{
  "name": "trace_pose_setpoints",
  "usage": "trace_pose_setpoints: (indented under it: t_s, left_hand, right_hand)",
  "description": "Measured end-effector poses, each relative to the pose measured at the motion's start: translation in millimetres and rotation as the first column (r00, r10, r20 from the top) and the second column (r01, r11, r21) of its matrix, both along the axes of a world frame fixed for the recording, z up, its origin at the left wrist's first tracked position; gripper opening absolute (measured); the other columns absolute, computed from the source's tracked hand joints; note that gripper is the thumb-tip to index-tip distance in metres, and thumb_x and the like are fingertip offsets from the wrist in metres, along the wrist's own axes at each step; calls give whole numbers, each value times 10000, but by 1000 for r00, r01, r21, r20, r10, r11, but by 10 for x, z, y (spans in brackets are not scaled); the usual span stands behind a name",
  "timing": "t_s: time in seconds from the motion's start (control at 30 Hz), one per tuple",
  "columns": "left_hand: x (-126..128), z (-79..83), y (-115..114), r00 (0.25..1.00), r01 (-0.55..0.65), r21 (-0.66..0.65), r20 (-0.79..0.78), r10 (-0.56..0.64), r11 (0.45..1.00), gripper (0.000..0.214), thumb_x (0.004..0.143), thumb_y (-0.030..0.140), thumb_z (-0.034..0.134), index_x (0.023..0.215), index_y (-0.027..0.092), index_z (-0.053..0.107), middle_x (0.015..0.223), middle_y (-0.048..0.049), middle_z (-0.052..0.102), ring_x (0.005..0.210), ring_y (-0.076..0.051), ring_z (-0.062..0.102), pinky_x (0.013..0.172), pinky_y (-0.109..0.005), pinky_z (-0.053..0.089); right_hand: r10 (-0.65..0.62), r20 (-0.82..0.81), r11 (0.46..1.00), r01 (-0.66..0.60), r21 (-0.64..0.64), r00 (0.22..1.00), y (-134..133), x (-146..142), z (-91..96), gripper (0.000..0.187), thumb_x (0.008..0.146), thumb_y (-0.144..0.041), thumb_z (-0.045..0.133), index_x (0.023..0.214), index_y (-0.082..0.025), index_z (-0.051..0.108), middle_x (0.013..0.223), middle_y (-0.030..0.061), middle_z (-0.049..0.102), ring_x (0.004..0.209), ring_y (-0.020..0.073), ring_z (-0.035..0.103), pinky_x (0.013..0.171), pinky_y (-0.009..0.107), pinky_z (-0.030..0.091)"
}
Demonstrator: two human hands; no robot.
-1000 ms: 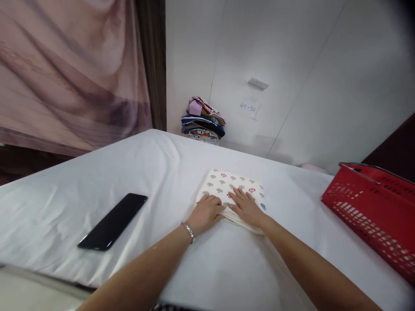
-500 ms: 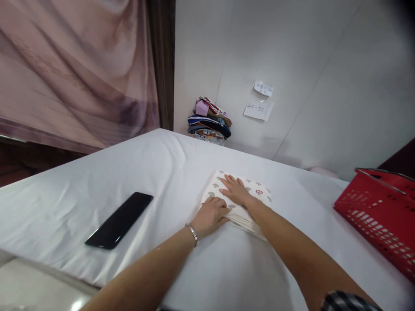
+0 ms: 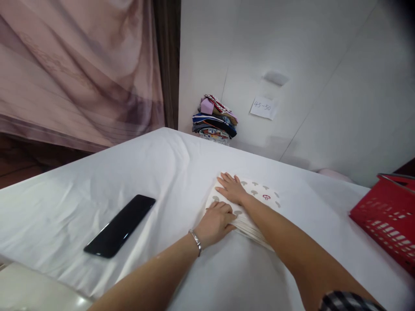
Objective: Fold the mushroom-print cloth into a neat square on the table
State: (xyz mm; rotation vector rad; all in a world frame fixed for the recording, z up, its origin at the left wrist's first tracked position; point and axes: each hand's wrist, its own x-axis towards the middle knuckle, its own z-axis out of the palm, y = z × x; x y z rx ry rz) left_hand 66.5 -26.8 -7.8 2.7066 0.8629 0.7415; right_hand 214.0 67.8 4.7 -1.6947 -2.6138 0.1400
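A folded white cloth with a mushroom print lies on the white sheet in the middle of the table. My right hand lies flat on the cloth's far left part, fingers stretched out. My left hand, with a silver bracelet at the wrist, rests palm down on the cloth's near left corner, fingers slightly curled against the folded edge. Neither hand lifts the cloth.
A black phone lies on the sheet to the left. A red plastic basket stands at the right edge. A stack of folded clothes sits at the far corner against the wall, under a paper note.
My right hand has slid from the cloth's near middle to its far left part. The left hand stays at the near left corner. The view has shifted left.
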Motion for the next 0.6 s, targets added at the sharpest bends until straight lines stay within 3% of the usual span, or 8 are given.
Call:
trace_pose_setpoints:
  t_s: [0.17, 0.37, 0.47, 0.6]
  left_hand:
    - [4, 3, 3, 1000, -6, -24, 3, 6, 1000, 97, 799, 291, 608, 857, 219, 639, 867, -14, 581, 856, -175, 496, 800, -337, 337]
    - [-16, 8, -2, 1000, -1, -30, 14, 1, 1000, 151, 779, 293, 635, 916, 228, 640, 897, -12, 582, 882, -180, 495, 813, -339, 341]
    - [-15, 14, -8, 1000, 2, -35, 28, -1, 999, 168, 771, 294, 646, 925, 228, 641, 894, -12, 584, 891, -181, 495, 825, -342, 342]
    - [-1, 16, -9, 1000, -7, -43, 26, 8, 999, 139, 779, 286, 635, 901, 223, 649, 878, -14, 585, 879, -180, 497, 820, -344, 346]
  right_hand:
    - [7, -14, 1000, -7, 17, 1000, 15, 5, -99, 603, 896, -573, 207, 1397, -247, 283, 1500, 35, 146, 1372, 213, 65, 1073, 461, 25]
    - [-5, -79, 997, -2, -83, 997, -1, 45, 80, 605, 892, -564, 248, 1402, -239, 274, 1499, 55, 144, 1373, 228, 64, 1072, 482, 58]
    - [-35, -87, 998, 31, -53, 996, -95, 221, 158, 612, 898, -557, 236, 1417, -233, 235, 1503, 67, 113, 1375, 231, 42, 1073, 479, 67]
    - [-108, -8, 994, 108, 19, 994, -228, 528, 74, 589, 908, -535, 232, 1415, -236, 241, 1504, 60, 117, 1375, 229, 51, 1074, 484, 50]
